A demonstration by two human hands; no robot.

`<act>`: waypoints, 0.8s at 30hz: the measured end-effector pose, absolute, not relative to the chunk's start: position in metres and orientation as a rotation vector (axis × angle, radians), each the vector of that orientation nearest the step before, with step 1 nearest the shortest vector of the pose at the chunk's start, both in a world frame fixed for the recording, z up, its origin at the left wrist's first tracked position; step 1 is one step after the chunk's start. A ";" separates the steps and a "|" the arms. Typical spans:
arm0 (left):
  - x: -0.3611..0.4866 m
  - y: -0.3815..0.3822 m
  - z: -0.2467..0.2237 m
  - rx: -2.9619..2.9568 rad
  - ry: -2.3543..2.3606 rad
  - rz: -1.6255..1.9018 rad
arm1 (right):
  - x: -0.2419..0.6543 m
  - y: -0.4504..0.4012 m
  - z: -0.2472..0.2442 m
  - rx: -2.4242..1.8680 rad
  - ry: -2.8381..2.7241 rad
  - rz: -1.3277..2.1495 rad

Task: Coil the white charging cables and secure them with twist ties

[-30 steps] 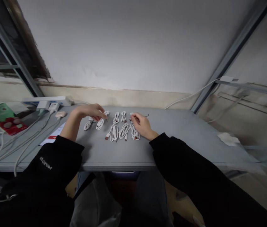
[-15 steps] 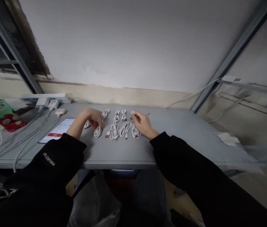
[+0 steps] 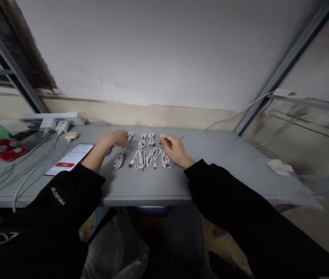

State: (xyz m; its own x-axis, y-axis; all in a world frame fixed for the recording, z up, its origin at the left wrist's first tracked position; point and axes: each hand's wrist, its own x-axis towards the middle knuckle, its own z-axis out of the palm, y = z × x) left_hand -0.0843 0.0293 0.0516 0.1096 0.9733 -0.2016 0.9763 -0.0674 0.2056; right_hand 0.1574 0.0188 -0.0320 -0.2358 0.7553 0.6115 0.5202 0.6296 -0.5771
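Observation:
Several coiled white cables lie in two rows on the grey table [image 3: 211, 155]. My left hand [image 3: 118, 138] hovers over the left end of the rows, smeared by motion, between a back cable bundle [image 3: 130, 136] and a front coil [image 3: 119, 159]. Its fingers are too blurred to read. At the right end, my right hand [image 3: 174, 148] pinches with thumb and finger at the top of a small white bundle [image 3: 162, 136]. Below that hand is another coil [image 3: 167, 159]. Two bundles with dark ties [image 3: 151, 138] stand between the hands, with larger coils in front.
A phone [image 3: 70, 159] showing a timer lies left of my left forearm. Behind it are a power strip [image 3: 56, 117] with chargers and a pale plug [image 3: 71, 136]. A green and red box [image 3: 3, 141] and loose cables fill the left. Crumpled white tissue [image 3: 280, 167] lies at right.
My left hand has lifted and moved slightly up and right, uncovering more of the front left coil. My right hand stays at the same bundle. The view has shifted slightly.

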 end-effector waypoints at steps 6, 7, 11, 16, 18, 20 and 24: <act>-0.064 0.024 0.039 2.221 1.846 0.178 | 0.158 0.019 -0.033 -1.014 -1.904 0.317; -0.061 0.022 0.037 2.232 1.821 0.137 | 0.158 0.019 -0.033 -1.015 -1.905 0.319; -0.053 0.015 0.036 2.237 1.756 -0.001 | 0.159 0.021 -0.034 -1.002 -1.909 0.314; -0.052 0.015 0.037 2.210 1.729 -0.076 | 0.159 0.022 -0.036 -0.991 -1.915 0.309; -0.052 0.016 0.036 2.222 1.708 -0.129 | 0.159 0.022 -0.036 -0.986 -1.912 0.306; -0.051 0.016 0.035 2.217 1.694 -0.168 | 0.159 0.021 -0.035 -0.979 -1.915 0.305; -0.048 0.014 0.034 2.178 1.696 -0.208 | 0.158 0.020 -0.034 -0.973 -1.920 0.311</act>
